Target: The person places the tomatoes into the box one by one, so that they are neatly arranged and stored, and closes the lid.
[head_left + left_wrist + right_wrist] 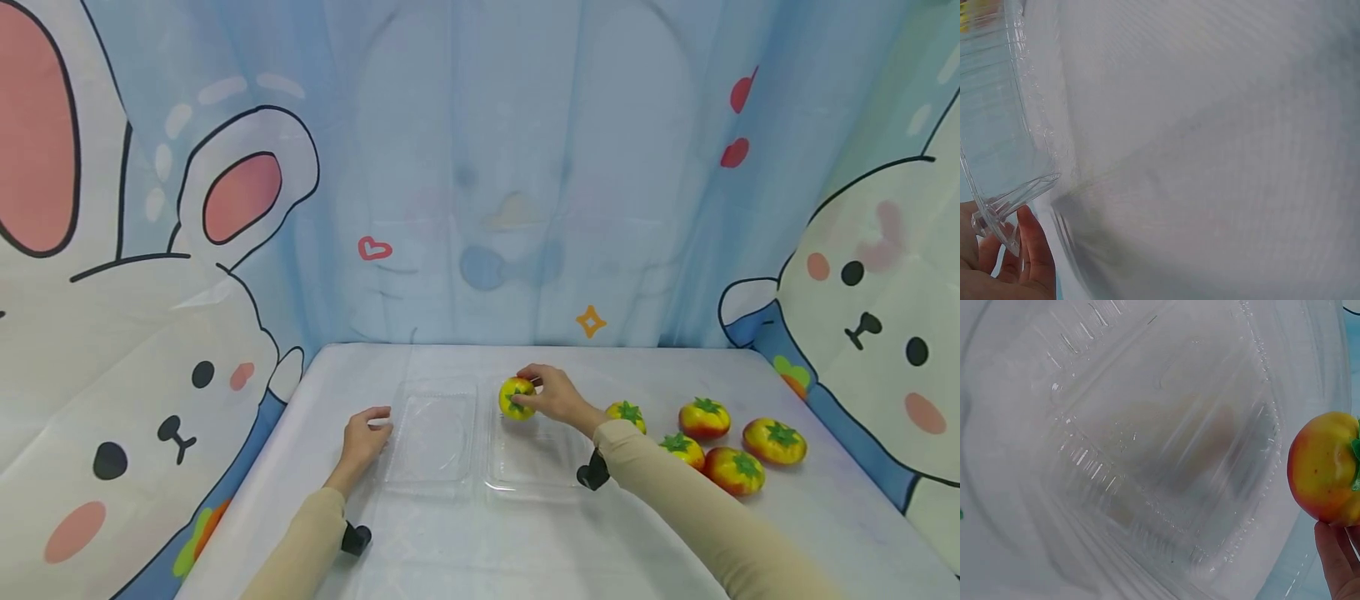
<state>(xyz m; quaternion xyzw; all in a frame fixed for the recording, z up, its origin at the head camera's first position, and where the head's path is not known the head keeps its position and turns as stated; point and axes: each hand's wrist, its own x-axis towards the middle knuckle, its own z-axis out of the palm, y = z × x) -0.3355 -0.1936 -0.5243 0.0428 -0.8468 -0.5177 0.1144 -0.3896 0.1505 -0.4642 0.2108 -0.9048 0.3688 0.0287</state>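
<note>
My right hand grips a yellow-red persimmon with a green calyx, over the far left part of a clear plastic container's right half. In the right wrist view, the persimmon appears at the right edge, fingertips under it. The container's left half lies open beside the other one. At its left edge, my left hand pinches the plastic rim between thumb and fingers. The left wrist view shows that clear rim in the fingers.
Several more persimmons sit on the white-covered table to the right, among them one persimmon farthest out. One persimmon is partly behind my right forearm. A blue curtain with cartoon rabbits hangs behind and at both sides.
</note>
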